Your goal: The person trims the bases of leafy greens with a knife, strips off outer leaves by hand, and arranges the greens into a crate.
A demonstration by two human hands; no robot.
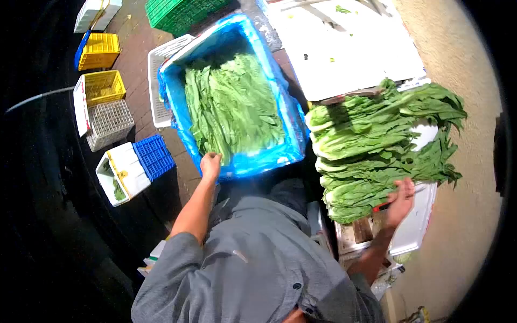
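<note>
My left hand is closed at the near rim of a box lined with blue plastic. Its fingertips pinch at the end of the leafy green lettuce lying lengthwise in that box. On the right, more long-leaved lettuce is stacked in rows, pale stalk ends to the left and leaf tips to the right. My right hand is at the near edge of this stack, slightly blurred, with fingers curled. A small red object, perhaps a handle, sticks out from it; the rest is hidden.
A white board with leaf scraps lies beyond the stack. White foam sits under its near side. Left of the box stand a white crate, a green crate, yellow crates and a blue crate. A wall runs along the right.
</note>
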